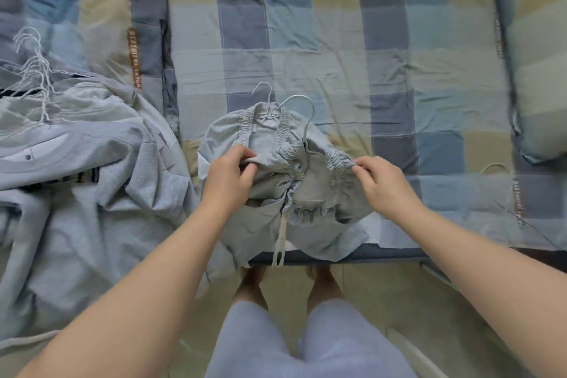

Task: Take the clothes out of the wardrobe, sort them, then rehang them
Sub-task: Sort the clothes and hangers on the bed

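Near edge of the bed (395,256) runs left to right across the lower middle of the view, with the person's bare feet (322,278) on the tiled floor (371,291) just beside it. The checked bed cover (337,40) lies open and flat, though creased, across the centre and far side. Its left side is taken up by a heap of grey clothes (76,193) that spills over the near edge, with a bundle of wire hangers (32,70) on its far end. A pillow (540,55) in matching check sits at the right margin, and a single hanger hook (494,166) shows just in front of it. The grey drawstring garment (310,184) lies bunched at the near edge of the bed, between the heap and the open right-hand stretch, and its lower fabric and drawstring (280,239) hang over the edge. A second gathered waistband (267,123) lies directly behind it. Two hanger hooks, one large (306,104) and one small (262,87), project from the bundle toward the far side. The left hand (228,176) is on the garment's left part, thumb and curled fingers pinching a fold of the cloth. The right hand (383,186) is at the right end of the elastic waistband, fingertips closed on the gathered rim. The hands are well apart, with the waistband opening and the drawstring knot between them.
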`<move>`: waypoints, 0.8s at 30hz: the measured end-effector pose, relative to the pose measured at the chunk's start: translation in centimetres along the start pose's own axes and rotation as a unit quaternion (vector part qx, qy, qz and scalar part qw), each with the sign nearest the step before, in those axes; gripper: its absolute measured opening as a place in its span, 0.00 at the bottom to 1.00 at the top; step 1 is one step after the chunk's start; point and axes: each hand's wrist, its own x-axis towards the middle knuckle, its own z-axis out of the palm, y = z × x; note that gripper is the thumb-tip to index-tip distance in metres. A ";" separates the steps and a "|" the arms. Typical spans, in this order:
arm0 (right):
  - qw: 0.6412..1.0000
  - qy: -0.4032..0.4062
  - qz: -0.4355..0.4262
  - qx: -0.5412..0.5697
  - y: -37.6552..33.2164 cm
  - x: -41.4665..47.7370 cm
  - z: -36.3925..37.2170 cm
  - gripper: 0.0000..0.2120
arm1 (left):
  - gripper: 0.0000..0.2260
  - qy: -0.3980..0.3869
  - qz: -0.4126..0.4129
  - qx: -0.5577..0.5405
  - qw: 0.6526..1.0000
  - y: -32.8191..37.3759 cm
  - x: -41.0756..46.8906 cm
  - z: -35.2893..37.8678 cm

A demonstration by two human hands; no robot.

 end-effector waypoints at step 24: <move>0.825 0.510 0.169 0.177 -1.8 -37.4 -7.9 0.06 | 0.16 -0.228 0.384 -0.027 0.894 26.5 -13.5 -2.9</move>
